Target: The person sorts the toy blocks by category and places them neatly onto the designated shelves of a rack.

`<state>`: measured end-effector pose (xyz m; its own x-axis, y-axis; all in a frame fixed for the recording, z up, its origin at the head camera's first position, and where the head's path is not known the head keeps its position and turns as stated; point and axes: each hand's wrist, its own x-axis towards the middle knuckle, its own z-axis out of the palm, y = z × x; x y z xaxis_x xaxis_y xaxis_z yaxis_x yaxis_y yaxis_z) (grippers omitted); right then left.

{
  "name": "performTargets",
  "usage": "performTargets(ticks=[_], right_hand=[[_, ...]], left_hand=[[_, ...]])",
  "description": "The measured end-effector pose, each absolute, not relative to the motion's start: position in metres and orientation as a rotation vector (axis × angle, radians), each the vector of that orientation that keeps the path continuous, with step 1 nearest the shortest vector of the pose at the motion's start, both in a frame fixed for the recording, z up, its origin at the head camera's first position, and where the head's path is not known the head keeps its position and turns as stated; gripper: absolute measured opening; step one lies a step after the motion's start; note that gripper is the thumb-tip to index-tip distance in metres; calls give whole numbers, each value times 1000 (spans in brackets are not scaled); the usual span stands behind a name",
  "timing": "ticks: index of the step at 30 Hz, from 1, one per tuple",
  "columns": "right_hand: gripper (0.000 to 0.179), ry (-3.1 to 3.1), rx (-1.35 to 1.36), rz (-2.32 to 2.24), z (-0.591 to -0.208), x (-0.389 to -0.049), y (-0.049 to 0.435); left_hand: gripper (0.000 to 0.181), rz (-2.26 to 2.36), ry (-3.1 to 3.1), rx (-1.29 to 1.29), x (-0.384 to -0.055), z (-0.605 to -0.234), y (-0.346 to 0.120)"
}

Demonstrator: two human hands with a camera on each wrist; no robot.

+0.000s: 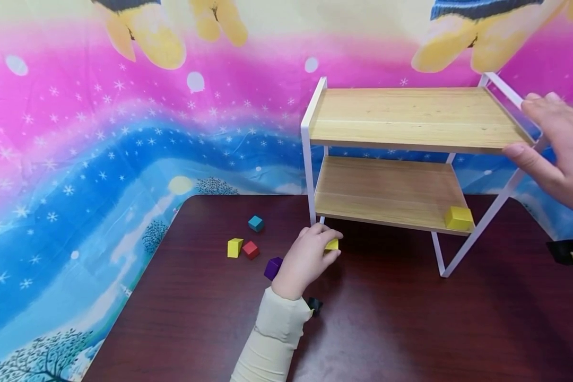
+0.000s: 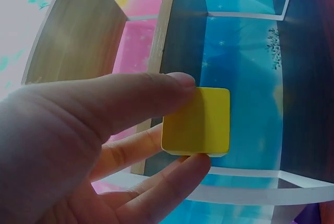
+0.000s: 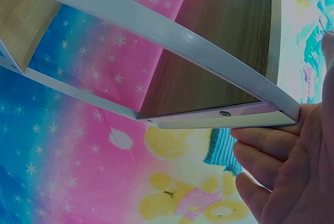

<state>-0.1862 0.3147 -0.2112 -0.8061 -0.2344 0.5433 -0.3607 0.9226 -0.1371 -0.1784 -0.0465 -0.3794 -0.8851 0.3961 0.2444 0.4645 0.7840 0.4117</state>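
My left hand pinches a yellow block between thumb and fingers, beside the lower left of the shelf unit. In the head view the fingers hide most of this block. My right hand is at the upper right corner of the shelf unit's white metal frame, its fingers extended and thumb apart. In the right wrist view those fingers lie right at the frame's corner. A second yellow block sits on the front right corner of the lower wooden shelf.
On the dark table, left of the unit, lie a teal block, another yellow block, a red block and a purple block, partly behind my left hand. The upper shelf is bare wood. A patterned cloth hangs behind.
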Motion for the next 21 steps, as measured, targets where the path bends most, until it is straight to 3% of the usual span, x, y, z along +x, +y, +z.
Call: performTargets(ticks=[21], right_hand=[[83, -2508, 404, 348, -216, -189, 313]], left_hand=[[29, -690, -2802, -763, -176, -370, -31]])
